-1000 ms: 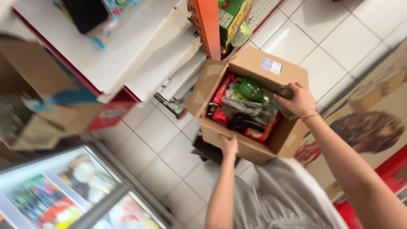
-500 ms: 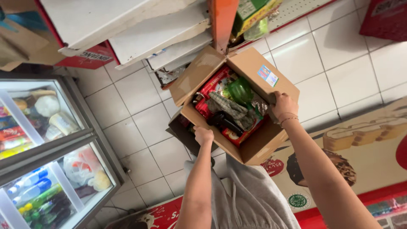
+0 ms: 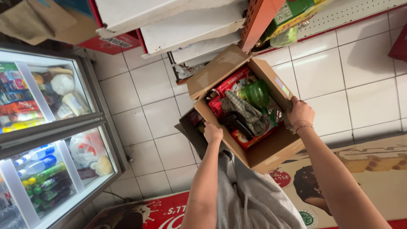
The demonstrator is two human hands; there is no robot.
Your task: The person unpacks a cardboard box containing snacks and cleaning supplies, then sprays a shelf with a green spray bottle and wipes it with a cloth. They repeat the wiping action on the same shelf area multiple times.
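White-tiled shop floor, glass-fronted drinks cooler (image 3: 46,140) at left, shelving above.
The view has swung since a second ago, bringing the cooler in; the grip looks unchanged. The left hand (image 3: 213,133) clasps the near edge of the open cardboard box (image 3: 237,114) of packets; the right hand (image 3: 300,113) clasps its far side, carried between them.

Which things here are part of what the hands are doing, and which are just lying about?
In hand:
- cardboard box, gripped by left hand and right hand
- its contents: red packets, checked cloth, green plastic piece

Lying about:
- glass-door fridge of bottles
- white shelves
- tiled floor
- second box below
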